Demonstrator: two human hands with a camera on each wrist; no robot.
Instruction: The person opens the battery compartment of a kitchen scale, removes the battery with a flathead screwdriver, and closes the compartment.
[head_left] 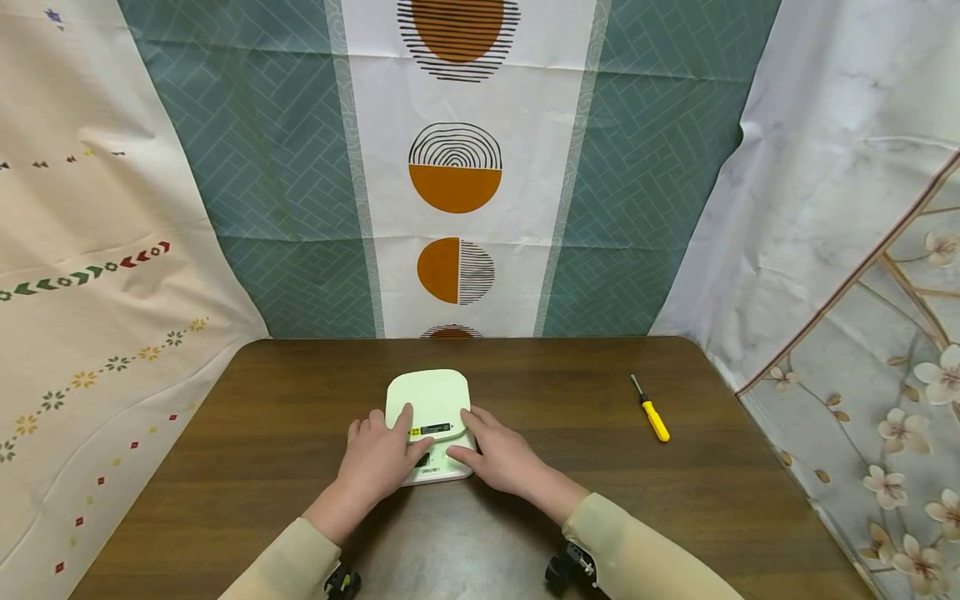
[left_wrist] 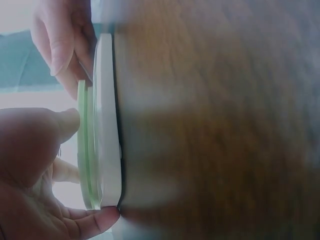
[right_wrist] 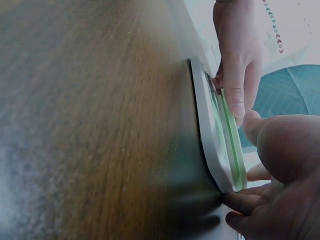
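Cloths [head_left: 630, 167] are bordering the table [head_left: 225, 467]. Midway between its side edges, the part-spread left hand [head_left: 377, 458] and right hand [head_left: 508, 454] are touching a scale [head_left: 427, 398]; a screwdriver [head_left: 655, 421] is lying well apart, near the right edge.

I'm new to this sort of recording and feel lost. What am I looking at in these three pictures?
No machine grip here: just a person's bare left hand and right hand. The wide picture looks down from the head; the two close, sideways ones come from the left and right wrists. Both hands hold opposite sides of what looks like a kitchen scale, white with a pale green top. To its right, on the brown wooden table, lies a yellow-handled screwdriver, untouched.
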